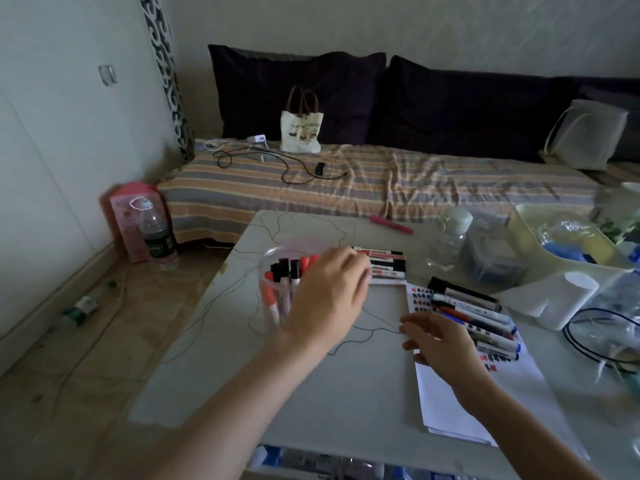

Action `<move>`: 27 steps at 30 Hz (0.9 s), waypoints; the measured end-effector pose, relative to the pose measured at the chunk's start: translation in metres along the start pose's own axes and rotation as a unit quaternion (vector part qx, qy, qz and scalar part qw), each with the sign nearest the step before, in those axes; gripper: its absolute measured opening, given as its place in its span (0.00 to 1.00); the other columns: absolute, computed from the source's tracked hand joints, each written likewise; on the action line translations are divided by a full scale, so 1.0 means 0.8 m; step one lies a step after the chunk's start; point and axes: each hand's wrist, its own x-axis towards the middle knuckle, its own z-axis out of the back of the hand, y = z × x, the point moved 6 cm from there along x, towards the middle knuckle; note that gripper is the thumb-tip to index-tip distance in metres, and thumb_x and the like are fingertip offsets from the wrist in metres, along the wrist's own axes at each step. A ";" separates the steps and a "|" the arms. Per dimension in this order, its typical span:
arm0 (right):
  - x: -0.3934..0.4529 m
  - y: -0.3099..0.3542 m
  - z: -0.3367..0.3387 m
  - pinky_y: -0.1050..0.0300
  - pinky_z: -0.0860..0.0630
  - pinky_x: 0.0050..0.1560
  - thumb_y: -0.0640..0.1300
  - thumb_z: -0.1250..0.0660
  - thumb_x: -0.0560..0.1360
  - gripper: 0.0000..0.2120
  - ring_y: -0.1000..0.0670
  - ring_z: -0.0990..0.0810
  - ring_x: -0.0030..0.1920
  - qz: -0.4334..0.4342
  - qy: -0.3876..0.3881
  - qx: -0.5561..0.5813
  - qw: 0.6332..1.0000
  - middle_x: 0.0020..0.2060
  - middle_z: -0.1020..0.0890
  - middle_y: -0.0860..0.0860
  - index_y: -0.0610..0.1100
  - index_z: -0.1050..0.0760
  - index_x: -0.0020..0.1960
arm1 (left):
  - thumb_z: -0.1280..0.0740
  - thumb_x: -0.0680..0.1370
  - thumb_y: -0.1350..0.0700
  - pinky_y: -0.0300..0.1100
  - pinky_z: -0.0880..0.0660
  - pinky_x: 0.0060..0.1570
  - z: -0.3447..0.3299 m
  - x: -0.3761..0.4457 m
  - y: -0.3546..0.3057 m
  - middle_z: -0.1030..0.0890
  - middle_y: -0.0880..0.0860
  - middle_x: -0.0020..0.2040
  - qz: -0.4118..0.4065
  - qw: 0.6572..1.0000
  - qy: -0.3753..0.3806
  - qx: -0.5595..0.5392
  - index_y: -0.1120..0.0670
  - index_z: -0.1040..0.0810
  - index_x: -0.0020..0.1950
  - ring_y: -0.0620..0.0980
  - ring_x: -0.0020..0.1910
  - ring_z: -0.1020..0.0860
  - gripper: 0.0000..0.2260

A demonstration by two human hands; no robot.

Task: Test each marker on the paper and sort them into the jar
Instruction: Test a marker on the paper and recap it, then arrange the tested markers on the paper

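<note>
Your left hand (329, 289) reaches forward over the pale table (311, 393), its fingers loosely curled at the near end of a row of boxed markers (384, 265). They may be touching the closest one, but motion blur hides whether anything is pinched, so the grip cannot be told. Just left of that hand stands the clear jar (277, 292), already holding several markers upright with red and black caps.

Your right hand (440, 344) hovers low with its fingers relaxed and spread, holding nothing, at the left edge of the white paper (467, 403). The top of the paper carries small red and dark test marks. A loose pile of markers (481, 320) lies across the upper part of the sheet, just beyond your right fingertips.

The step in hand looks like fetching the next marker to test. To do it well, close on a single marker barrel rather than dragging the whole row. Keep your wrist clear of the jar rim, since the jar stands close and would tip easily. Bring the marker over bare paper below the existing marks, and let your right hand steady the sheet or pull the cap. A water bottle (450, 240) stands behind the row, so avoid a long forward sweep.
</note>
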 end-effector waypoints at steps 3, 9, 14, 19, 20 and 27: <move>0.021 -0.024 0.014 0.59 0.22 0.36 0.37 0.33 0.78 0.06 0.52 0.16 0.37 -0.012 -0.014 -0.027 0.999 0.41 0.15 0.49 0.46 0.19 0.49 | 0.35 0.77 0.58 0.47 0.25 0.44 -0.087 -0.033 -0.008 0.24 0.51 0.47 0.025 0.992 0.108 -0.062 0.55 0.24 0.49 0.50 0.47 0.26 0.03; 0.073 -0.029 0.031 0.73 0.28 0.38 0.41 0.33 0.77 0.11 0.57 0.19 0.38 0.082 -0.030 -0.243 0.966 0.44 0.15 0.54 0.48 0.18 0.58 | 0.34 0.78 0.55 0.41 0.32 0.61 -0.192 -0.095 0.060 0.28 0.53 0.65 0.143 0.967 0.202 -0.059 0.54 0.27 0.66 0.53 0.65 0.30 0.16; 0.135 -0.016 -0.019 0.54 0.30 0.66 0.33 0.38 0.76 0.23 0.44 0.23 0.63 0.200 0.027 -0.345 0.917 0.66 0.23 0.46 0.42 0.29 0.71 | 0.39 0.77 0.47 0.45 0.30 0.62 -0.220 -0.120 0.077 0.22 0.53 0.59 0.143 0.975 0.164 -0.035 0.55 0.22 0.57 0.54 0.60 0.25 0.16; 0.186 -0.034 -0.072 0.41 0.46 0.75 0.38 0.41 0.77 0.30 0.50 0.42 0.76 0.209 0.060 -0.460 0.861 0.76 0.37 0.52 0.49 0.42 0.77 | 0.40 0.76 0.48 0.44 0.28 0.60 -0.220 -0.118 0.073 0.22 0.53 0.59 0.146 0.979 0.137 -0.034 0.54 0.22 0.55 0.52 0.59 0.26 0.14; 0.190 -0.041 -0.078 0.38 0.48 0.74 0.40 0.41 0.77 0.30 0.51 0.44 0.77 0.196 0.061 -0.482 0.852 0.76 0.39 0.54 0.50 0.44 0.77 | 0.40 0.76 0.48 0.43 0.29 0.60 -0.220 -0.118 0.072 0.22 0.53 0.59 0.147 0.979 0.139 -0.036 0.54 0.22 0.55 0.52 0.58 0.26 0.14; 0.187 -0.046 -0.065 0.39 0.37 0.63 0.50 0.32 0.76 0.23 0.42 0.33 0.66 0.227 -0.050 -0.543 0.807 0.66 0.31 0.46 0.50 0.30 0.70 | 0.40 0.76 0.49 0.44 0.30 0.59 -0.219 -0.119 0.074 0.22 0.52 0.59 0.155 0.977 0.145 -0.037 0.54 0.22 0.53 0.52 0.58 0.26 0.13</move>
